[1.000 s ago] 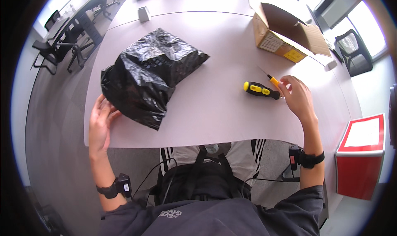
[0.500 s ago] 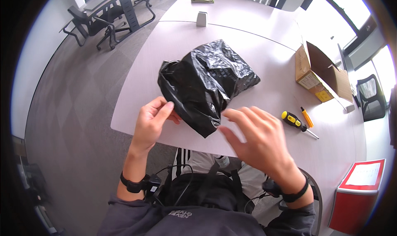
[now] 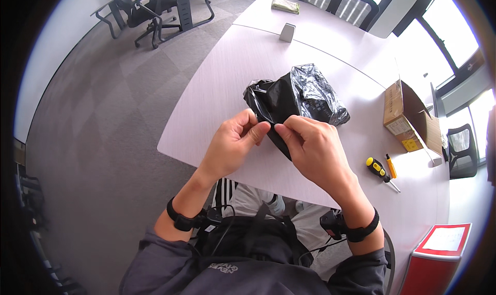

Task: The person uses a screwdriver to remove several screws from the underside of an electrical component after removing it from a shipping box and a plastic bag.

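Head view: what have you got hold of there?

A black plastic bag (image 3: 320, 96); my left hand (image 3: 230, 145) is pinched narrow, thumb and forefinger on the bag's near edge; my right hand (image 3: 318, 145) pinches the same edge just beside it, its thumb close to the left one; the other fingers are partly hidden, so I cannot tell how much plastic they gather.

How far along does it look?

Early, I judge; both hands have their grip on the edge, yet I see no tear in the plastic and no contents out in sight; the far right part looks bulky, so it seems to hold something, though the folds hide what; whether the mouth is open I cannot tell.

And where does the bag lie?

On the table (image 3: 217, 88), straight ahead of me; its near edge is between my fingers, while its body spreads beyond them, away from me and toward the right.

Anything else within reach?

Off to my right, apart from both hands, a black-and-yellow screwdriver (image 3: 380, 170) lies just beside a slim orange tool (image 3: 391, 167); an open cardboard box (image 3: 397, 116) stands beyond them.
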Available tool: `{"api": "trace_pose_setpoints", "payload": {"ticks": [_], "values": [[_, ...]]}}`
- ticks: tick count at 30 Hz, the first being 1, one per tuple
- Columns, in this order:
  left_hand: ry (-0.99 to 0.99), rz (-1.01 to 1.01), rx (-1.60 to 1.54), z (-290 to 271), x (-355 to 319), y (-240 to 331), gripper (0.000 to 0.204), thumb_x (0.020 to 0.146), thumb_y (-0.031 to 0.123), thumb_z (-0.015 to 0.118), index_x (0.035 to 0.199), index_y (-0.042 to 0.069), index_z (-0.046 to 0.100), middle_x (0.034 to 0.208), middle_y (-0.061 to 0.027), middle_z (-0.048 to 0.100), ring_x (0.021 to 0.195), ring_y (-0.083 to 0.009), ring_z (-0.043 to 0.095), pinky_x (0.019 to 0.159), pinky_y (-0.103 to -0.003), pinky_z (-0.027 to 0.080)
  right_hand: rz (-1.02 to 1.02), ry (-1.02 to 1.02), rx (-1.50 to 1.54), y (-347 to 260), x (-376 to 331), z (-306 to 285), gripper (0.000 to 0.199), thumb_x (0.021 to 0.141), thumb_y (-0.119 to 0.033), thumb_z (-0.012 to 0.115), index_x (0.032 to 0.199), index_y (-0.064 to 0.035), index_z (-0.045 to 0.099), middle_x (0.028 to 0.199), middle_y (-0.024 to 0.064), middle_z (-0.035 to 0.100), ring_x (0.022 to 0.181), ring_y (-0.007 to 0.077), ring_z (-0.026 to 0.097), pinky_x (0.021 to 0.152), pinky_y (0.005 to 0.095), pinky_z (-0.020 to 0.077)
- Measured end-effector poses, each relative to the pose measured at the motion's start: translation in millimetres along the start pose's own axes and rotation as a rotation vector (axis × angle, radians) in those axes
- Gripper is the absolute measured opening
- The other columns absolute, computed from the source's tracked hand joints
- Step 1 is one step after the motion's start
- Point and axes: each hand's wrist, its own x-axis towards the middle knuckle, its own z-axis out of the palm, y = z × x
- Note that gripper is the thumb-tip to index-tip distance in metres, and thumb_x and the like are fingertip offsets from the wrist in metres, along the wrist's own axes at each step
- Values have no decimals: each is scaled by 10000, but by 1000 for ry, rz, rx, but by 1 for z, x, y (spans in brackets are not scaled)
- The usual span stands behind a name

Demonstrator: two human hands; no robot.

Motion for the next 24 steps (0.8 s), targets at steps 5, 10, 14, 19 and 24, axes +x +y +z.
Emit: {"api": "trace_pose_setpoints", "payload": {"ticks": [5,10,14,19,24], "values": [[11,-72,60,5,-7,11,262,931,203,623,758,24,537,631,33,502,586,-34,421,515,-216,357,-51,69,-104,-1,-4,4,215,873,-127,625,700,-37,534,630,92,558,609,295,583,536,386,459],[39,-91,215,10,-12,18,220,860,159,626,746,-16,558,590,-51,547,540,-86,470,494,-284,394,-118,232,-304,3,-7,4,208,874,-110,622,694,-50,538,609,88,535,563,253,571,508,369,453],[33,-183,509,0,-27,22,187,833,120,622,738,-17,538,584,-52,478,538,-86,442,494,-278,365,26,324,-315,2,-1,-30,245,892,-125,634,692,-40,522,594,104,539,471,273,554,457,354,429],[24,68,750,0,-21,29,193,771,83,657,754,-9,488,675,-105,527,606,-253,534,568,-369,417,-37,348,-259,-6,-6,-35,286,865,-155,687,655,-40,531,520,67,489,403,204,478,421,307,370],[123,605,903,10,-20,21,369,668,-14,664,998,49,510,988,-117,501,988,-290,502,840,-360,401,78,453,-298,3,-12,-50,263,866,-162,707,655,-41,608,524,3,561,445,47,486,431,209,346]]}}
